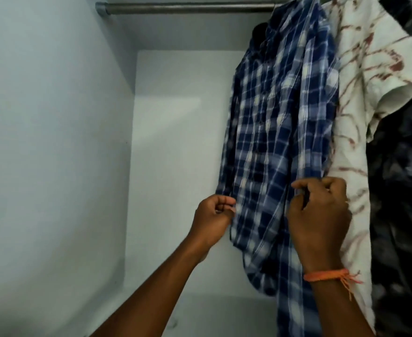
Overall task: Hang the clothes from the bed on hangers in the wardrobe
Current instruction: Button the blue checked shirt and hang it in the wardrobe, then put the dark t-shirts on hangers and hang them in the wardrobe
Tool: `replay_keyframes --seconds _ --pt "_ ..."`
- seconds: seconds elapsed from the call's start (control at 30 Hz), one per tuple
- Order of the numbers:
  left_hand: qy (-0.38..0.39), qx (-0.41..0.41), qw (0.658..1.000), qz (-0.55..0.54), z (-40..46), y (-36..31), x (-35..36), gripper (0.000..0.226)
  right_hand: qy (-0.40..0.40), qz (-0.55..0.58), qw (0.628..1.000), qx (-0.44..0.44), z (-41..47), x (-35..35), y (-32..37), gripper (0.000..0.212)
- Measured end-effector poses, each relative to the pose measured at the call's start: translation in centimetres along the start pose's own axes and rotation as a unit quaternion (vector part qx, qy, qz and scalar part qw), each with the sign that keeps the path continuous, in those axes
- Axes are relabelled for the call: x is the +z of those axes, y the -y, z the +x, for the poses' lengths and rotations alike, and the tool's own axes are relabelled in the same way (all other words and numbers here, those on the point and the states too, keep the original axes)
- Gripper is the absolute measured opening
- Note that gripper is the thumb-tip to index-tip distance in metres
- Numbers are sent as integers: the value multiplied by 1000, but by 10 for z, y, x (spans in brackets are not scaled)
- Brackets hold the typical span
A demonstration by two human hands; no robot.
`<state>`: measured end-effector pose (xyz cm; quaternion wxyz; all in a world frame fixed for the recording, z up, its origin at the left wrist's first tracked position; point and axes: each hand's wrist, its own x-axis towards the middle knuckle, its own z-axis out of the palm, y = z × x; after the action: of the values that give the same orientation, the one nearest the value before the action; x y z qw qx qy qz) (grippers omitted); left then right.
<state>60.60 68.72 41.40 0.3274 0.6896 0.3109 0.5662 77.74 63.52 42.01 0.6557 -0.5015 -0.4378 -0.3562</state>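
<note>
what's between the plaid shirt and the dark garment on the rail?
Head view: one white shirt with reddish streaks hangs between the plaid shirt and the dark garment, pressed against both.

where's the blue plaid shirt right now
In the head view, the blue plaid shirt hangs right of centre from the metal rod, just left of the white patterned shirt, its lower edges gripped by both hands.

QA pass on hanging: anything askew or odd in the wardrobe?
The plaid shirt hangs bunched and twisted, not flat; both hands, left and right, pinch its front edges. All clothes crowd the rod's right end.
</note>
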Motion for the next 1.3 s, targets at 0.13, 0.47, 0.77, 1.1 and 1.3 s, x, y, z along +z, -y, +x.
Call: replay_keyframes --seconds 0.13,0.47,0.77,1.1,1.3 --pt "12 -49 999 14 -72 20 -17 16 53 -58 995 63 -65 -26 21 13" --pt "-66 -180 981 -29 -238 51 -63 17 177 -42 976 123 -207 -101 84 18" --pt "-210 -290 934 3 -375 71 -114 14 440 213 830 268 -346 -141 160 16" --pt "-291 -351 877 151 -514 39 -156 17 568 344 681 308 -409 -204 232 15" --pt "-245 -351 884 185 -585 21 -167 15 595 350 639 339 -440 -244 265 7"
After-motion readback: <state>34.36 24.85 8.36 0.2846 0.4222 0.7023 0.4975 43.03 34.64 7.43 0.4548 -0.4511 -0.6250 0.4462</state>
